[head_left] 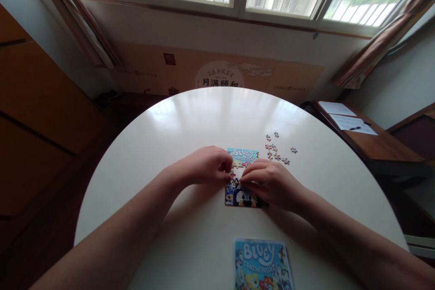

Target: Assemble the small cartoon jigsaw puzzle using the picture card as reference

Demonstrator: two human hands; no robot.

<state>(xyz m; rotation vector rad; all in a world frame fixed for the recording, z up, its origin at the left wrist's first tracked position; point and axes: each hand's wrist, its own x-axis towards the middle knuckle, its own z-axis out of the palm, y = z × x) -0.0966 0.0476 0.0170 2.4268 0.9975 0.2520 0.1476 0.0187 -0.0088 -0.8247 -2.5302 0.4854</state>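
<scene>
A partly assembled jigsaw puzzle (243,197) lies on the white round table (190,244), with a light gap across its middle. At its left edge is my left hand (212,165), fingers curled and thumb touching the puzzle near the gap. My right hand (267,179) reaches in from the right, its thumb and fingertips pinched together over the gap. Whatever sits between those fingertips is too small to make out. Several loose puzzle pieces (277,157) are scattered beyond my right hand. Nearer to me is a picture card (260,263) reading "Bluey Fanzine Project".
To the right, a brown wooden side table (377,145) bears papers (353,124) and a dark pen. Behind the round table stands a large printed cardboard panel (136,63) under the windows. A wooden cabinet (41,122) rises at the left.
</scene>
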